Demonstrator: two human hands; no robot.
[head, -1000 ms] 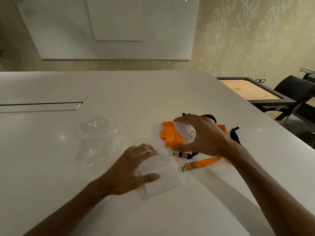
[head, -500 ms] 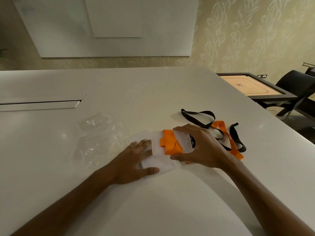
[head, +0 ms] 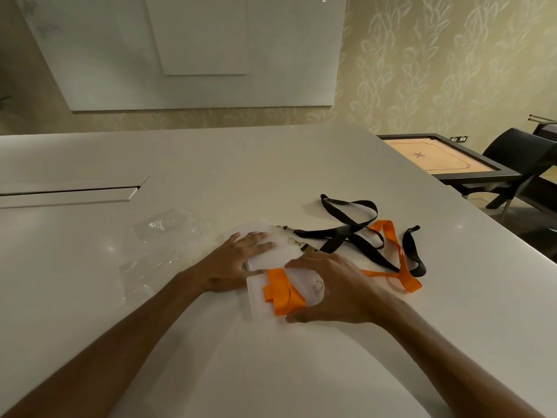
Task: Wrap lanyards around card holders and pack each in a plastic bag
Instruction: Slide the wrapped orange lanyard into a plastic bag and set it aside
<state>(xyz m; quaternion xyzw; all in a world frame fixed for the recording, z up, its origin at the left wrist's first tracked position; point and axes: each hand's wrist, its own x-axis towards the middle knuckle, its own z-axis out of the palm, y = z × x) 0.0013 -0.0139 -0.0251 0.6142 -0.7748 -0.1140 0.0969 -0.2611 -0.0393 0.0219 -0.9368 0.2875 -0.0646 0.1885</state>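
My right hand (head: 340, 289) grips a frosted card holder (head: 307, 283) with an orange lanyard (head: 281, 294) wound round its middle; a metal ring shows near its end. The holder lies partly on a pale plastic bag (head: 256, 300) on the white table (head: 211, 182). Flat on another frosted card holder (head: 271, 254), just behind, rests my left hand (head: 235, 260) with straight fingers. To the right lie a loose black lanyard (head: 355, 233) and a loose orange lanyard (head: 401, 263), tangled together, their metal clips pointing left.
Several clear plastic bags (head: 162, 233) lie crumpled to the left of my hands. A long slot (head: 69, 196) is cut into the table at far left. Beyond the table's right edge stand a carrom board (head: 437, 158) and black chairs (head: 524, 164).
My right hand has carried the wrapped holder toward me and down, off the loose lanyards, which now show fully. My left hand has slid away from me onto the other holder.
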